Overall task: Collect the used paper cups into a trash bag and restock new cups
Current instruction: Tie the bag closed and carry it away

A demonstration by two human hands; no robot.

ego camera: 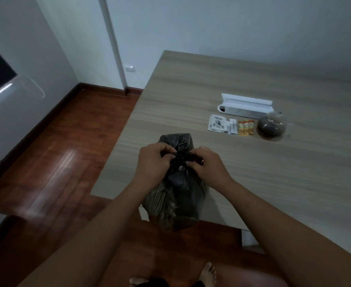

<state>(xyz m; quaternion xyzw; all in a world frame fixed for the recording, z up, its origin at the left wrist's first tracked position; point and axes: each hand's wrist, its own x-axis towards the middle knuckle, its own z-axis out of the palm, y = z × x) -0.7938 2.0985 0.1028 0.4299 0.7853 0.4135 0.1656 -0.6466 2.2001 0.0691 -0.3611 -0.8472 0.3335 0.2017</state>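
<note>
A black trash bag (176, 195), bulging with its contents, hangs at the near edge of the wooden table (211, 83). Both hands pinch its twisted neck at the top. My left hand (152, 160) grips the neck from the left and my right hand (208, 164) from the right, fingers curled on the plastic between them. What the bag holds is hidden by the dark plastic. A long white cup dispenser tray (246, 106) lies on its side further back on the table. No loose cups show.
Beside the tray lie a white printed sachet (218, 125), white stick packets (232, 128), orange sachets (246, 130) and a dark glass teapot (272, 127). Red-brown wooden floor (52, 162) lies to the left, with white walls and a wall socket (130, 68) behind. A bare foot (208, 274) stands below.
</note>
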